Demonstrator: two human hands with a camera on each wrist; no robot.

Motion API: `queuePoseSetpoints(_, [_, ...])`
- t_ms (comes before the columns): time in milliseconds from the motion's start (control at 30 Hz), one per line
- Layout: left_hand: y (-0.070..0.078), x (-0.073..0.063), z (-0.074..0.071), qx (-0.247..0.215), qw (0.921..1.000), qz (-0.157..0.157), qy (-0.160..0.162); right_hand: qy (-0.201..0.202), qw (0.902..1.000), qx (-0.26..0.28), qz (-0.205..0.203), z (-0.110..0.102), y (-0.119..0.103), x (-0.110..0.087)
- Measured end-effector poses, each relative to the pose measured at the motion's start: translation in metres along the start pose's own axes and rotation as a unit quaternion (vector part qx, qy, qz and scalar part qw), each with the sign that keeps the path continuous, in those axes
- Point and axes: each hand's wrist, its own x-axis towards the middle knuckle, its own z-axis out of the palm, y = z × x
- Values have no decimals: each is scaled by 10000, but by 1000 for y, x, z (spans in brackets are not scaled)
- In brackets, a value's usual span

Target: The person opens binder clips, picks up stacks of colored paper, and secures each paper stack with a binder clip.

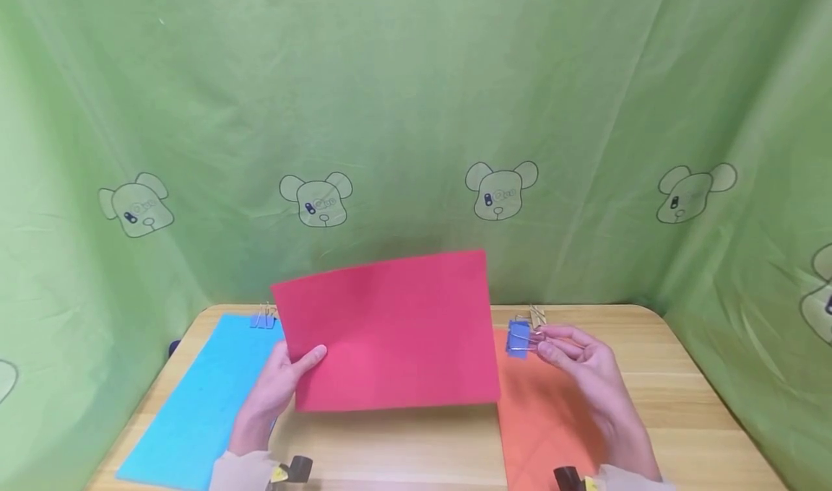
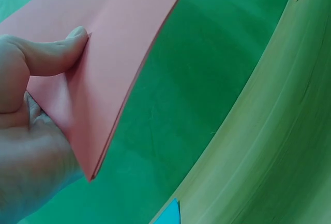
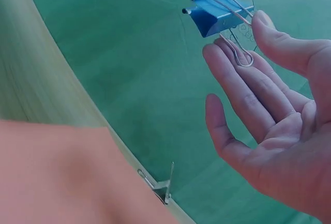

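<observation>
A stack of red paper [image 1: 396, 332] is held up off the table by my left hand [image 1: 279, 383], its thumb on the front face near the left edge and the fingers behind. In the left wrist view the sheets [image 2: 119, 74] bend around the thumb. My right hand [image 1: 594, 375] holds a blue binder clip [image 1: 519, 338] by its wire handles, to the right of the red paper and apart from it. The right wrist view shows the clip [image 3: 220, 14] with thumb and fingertips at its spread handles.
Blue paper [image 1: 195, 404] lies at the left with a blue binder clip [image 1: 262, 321] on its far edge. Orange paper [image 1: 539, 419] lies at the right; a gold-toned binder clip [image 1: 537, 316] sits at its far end. Green curtains [image 1: 403, 115] surround the wooden table [image 1: 676, 404].
</observation>
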Motion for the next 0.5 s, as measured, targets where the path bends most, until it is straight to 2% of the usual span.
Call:
queuePoseSetpoints(333, [-1,1,0,84,9998,-165,-2,-127,9998,171,31,5,-3,0])
queuePoseSetpoints(500, [-4,3,1,220,9993,-262,136,-166,9993,333,-32,5,-3,0])
